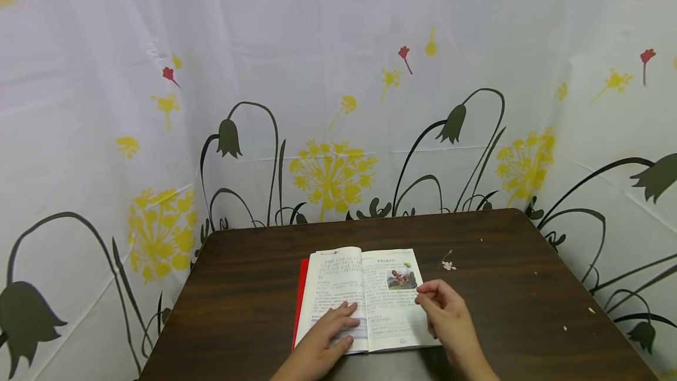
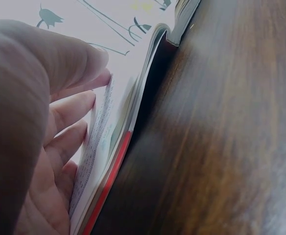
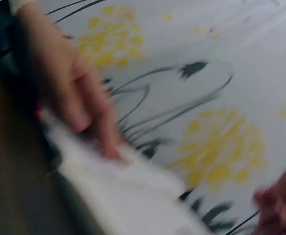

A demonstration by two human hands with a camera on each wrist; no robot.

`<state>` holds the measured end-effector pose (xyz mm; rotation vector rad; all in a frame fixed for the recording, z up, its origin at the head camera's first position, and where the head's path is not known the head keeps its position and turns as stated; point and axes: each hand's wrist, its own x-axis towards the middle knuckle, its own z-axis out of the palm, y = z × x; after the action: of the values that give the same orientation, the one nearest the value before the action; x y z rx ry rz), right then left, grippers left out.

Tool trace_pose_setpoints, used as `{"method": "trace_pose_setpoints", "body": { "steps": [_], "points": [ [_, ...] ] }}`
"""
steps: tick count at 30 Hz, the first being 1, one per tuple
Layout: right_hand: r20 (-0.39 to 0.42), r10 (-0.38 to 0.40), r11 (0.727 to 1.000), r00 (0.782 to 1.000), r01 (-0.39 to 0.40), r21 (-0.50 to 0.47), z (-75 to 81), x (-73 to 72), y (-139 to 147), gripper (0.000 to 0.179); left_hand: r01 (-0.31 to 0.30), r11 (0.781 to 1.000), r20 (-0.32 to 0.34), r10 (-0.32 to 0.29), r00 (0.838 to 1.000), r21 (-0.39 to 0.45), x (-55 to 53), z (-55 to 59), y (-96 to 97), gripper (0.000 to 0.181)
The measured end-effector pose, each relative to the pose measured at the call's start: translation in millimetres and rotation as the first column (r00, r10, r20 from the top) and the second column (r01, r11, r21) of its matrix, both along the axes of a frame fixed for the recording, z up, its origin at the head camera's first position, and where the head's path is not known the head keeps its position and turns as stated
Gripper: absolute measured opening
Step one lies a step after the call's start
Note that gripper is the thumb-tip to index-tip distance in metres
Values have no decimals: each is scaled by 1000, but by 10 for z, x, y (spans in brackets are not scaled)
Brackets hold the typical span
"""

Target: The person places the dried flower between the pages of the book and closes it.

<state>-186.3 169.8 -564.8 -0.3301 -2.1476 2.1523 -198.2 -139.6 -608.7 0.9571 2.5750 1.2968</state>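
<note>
At one table (image 1: 243,287), one open book (image 1: 338,278), two hands (image 1: 329,333) (image 1: 448,315)

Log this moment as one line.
book: open on table | left hand: rests on left page | right hand: by right page's edge, hold unclear | flower: right of book

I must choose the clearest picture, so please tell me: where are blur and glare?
Head view: the book, left hand and right hand look fairly sharp; left wrist view: pale glare on the table; right wrist view: strong blur on the book and both hands.
</note>
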Motion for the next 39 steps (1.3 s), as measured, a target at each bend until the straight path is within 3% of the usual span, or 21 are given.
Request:
{"method": "trace_pose_setpoints", "body": {
  "steps": [4,8,11,15,23,25,27,29,31,34,37,39],
  "points": [
    [-5,84,992,996,-84,-91,-330,-9,-272,15,-9,1000,12,9,1000,2,5,4,6,32],
    [-30,147,987,989,-149,-66,-498,-56,-373,11,-13,1000,-12,13,1000,-4,2,-7,15,33],
    [-43,191,980,981,-189,64,-490,-70,-397,7,-21,1000,-22,21,1000,-13,-14,-20,23,33],
    [-30,256,948,966,-244,206,-481,-72,-397,8,-36,999,-22,36,999,-24,-24,-22,25,33],
    [-18,380,902,925,-366,229,-461,-56,-362,14,-42,999,10,42,999,-35,9,5,22,33],
    [-56,379,897,924,-352,266,-454,-51,-354,9,-47,998,28,48,998,-34,13,12,24,33],
    [-144,382,882,913,-313,353,-452,-45,-346,9,-47,998,35,48,998,-36,13,17,26,33],
    [-272,417,830,867,-242,503,-470,-37,-338,17,-46,998,44,48,998,-39,17,15,24,33],
    [-373,478,747,795,-145,649,-500,-32,-333,24,-42,998,47,44,998,-42,18,9,22,33],
    [-421,577,624,700,-45,780,-549,-23,-323,33,-37,998,32,39,999,-44,17,5,19,33],
    [-370,637,550,676,-63,833,-565,0,-314,39,-36,998,16,36,999,-45,11,6,16,34],
    [-337,656,525,675,-88,846,-558,14,-307,44,-36,998,15,37,999,-47,5,9,15,34]
  ]
}}
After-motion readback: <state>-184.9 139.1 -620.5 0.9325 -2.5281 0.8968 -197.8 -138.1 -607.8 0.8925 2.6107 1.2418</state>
